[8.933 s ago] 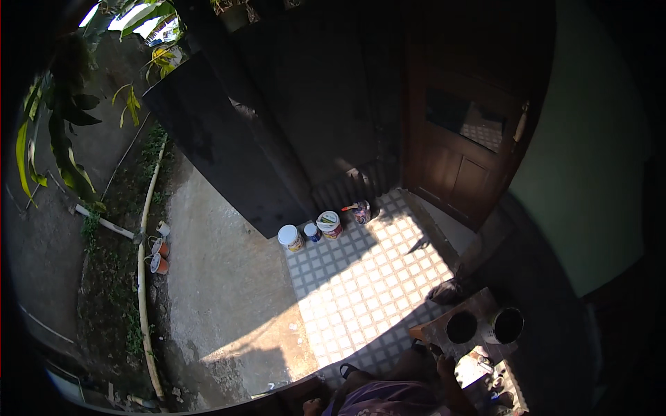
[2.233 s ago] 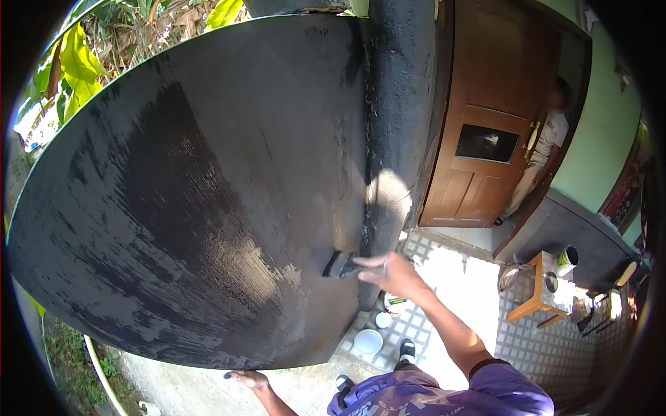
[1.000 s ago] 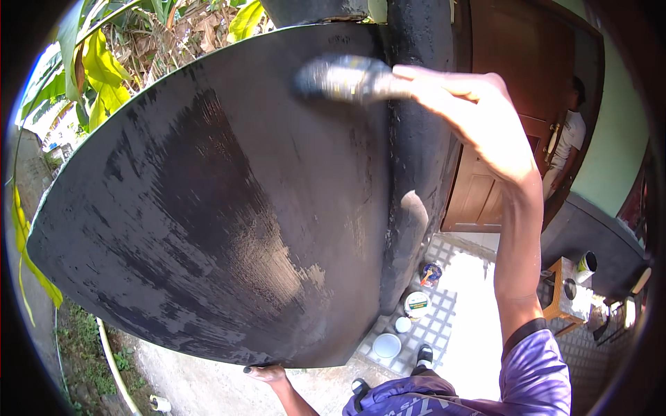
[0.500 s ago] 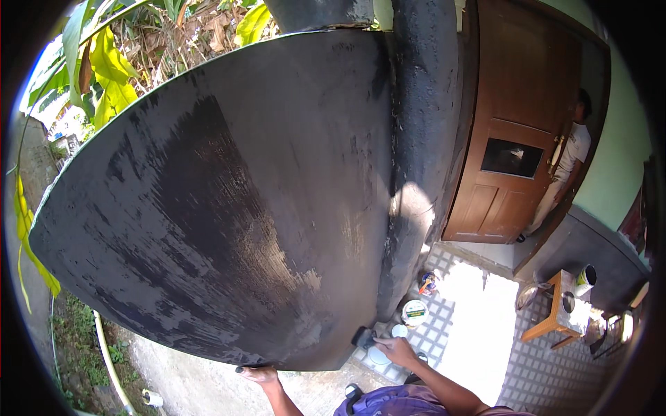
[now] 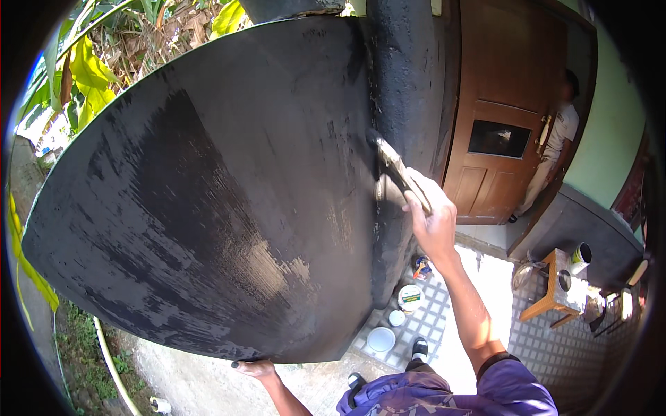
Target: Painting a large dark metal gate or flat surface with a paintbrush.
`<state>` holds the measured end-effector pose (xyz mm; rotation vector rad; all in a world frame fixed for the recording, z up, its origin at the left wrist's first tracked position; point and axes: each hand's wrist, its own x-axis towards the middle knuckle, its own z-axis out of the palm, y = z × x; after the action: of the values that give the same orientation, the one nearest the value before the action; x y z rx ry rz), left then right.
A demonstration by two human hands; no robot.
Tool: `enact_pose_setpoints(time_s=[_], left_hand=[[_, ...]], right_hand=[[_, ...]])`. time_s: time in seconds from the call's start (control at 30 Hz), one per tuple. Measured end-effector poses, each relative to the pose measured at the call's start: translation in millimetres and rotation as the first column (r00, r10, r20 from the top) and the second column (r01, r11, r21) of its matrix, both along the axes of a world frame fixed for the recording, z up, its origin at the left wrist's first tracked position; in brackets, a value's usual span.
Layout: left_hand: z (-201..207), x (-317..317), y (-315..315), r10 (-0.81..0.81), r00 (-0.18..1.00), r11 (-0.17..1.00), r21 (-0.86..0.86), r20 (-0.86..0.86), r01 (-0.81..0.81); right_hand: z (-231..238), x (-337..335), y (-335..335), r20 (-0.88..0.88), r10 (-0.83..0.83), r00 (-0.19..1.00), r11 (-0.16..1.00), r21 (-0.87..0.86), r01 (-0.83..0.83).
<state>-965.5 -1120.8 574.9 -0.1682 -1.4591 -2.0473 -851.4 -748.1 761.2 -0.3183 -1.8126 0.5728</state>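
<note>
My right hand (image 5: pixel 435 223), raised beside the seam between a broad black-painted wall (image 5: pixel 298 139) and a dark upright column (image 5: pixel 406 83), is closed round the handle of a paintbrush (image 5: pixel 390 158). The bristle end is dark and sits at the wall's right edge by the seam. The wall surface has streaky darker strokes and a brownish glossy patch in its middle. Along the wall's lower edge my left hand (image 5: pixel 255 369) grips the rim, its fingers partly hidden; a fingertip looks dark.
A white bowl (image 5: pixel 381 340), a small white lid (image 5: pixel 396 317) and a paint tub (image 5: pixel 410 298) stand on the tiled floor. Farther right is a wooden stool (image 5: pixel 551 295) holding cans. A person (image 5: pixel 558 139) stands in the brown door's (image 5: pixel 492 104) opening. Leafy plants (image 5: pixel 90 76) border the upper left.
My right hand with the brush has risen from beside the white bowl on the floor up to the seam of the wall. The left hand stays on the lower edge. The view has shifted slightly.
</note>
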Motion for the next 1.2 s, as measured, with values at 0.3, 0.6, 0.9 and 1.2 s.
enact_pose_setpoints(time_s=[0.3, 0.6, 0.9, 1.2], left_hand=[[-13.1, -4.5, -5.4, 0.091, 0.995, 0.994, -0.063, -0.025, -0.093], [-0.5, 0.2, 4.8, 0.089, 0.996, 0.995, 0.039, 0.004, -0.089], [-18.5, -4.1, -0.6, 0.062, 0.998, 0.996, 0.067, 0.032, -0.064], [-19.6, 0.3, -5.5, -0.017, 0.997, 0.990, 0.144, 0.071, 0.007]], right_hand=[[8.4, -33.2, -52.0, -0.030, -0.129, 0.991, 0.952, 0.277, 0.132], [-21.8, 36.9, -68.3, 0.028, 0.140, 0.990, 0.990, 0.011, -0.140], [20.5, -44.0, -20.7, -0.084, -0.126, 0.988, 0.981, 0.139, 0.137], [-193.2, 48.3, -66.9, 0.518, 0.402, 0.755, 0.901, -0.369, -0.226]])
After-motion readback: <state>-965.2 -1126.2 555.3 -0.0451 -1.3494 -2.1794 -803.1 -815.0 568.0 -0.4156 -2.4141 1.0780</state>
